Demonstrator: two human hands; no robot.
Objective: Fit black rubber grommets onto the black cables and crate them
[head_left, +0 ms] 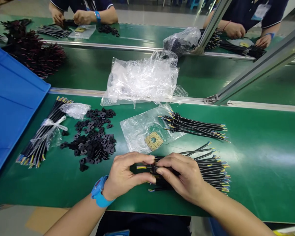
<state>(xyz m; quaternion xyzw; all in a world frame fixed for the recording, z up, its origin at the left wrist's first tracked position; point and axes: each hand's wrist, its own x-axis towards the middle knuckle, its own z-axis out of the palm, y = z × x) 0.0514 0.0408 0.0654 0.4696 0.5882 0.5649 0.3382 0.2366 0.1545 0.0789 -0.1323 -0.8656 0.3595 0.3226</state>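
My left hand (126, 172) has thumb and fingertips closed around a small black plastic part (152, 168). Coloured wire ends (141, 167) of a black cable stick out of that part toward my left palm. My right hand (184, 175) pinches the same cable just behind the part; its fingers hide most of the cable. Under and beyond my right hand lies a pile of black cables (216, 173) with stripped coloured ends. Farther back, a smaller bunch of cables (196, 126) carries black parts at its left ends. Loose black plastic parts (95, 147) are heaped left of my hands.
A yellow sponge (153, 141) with a centre hole rests on a clear plastic bag (132, 126). A tied cable bundle (43, 134) and a blue bin (12, 95) are at the left. Behind stand plastic bags (142, 80) and a metal frame post (255, 62). Two co-workers' hands work across the bench.
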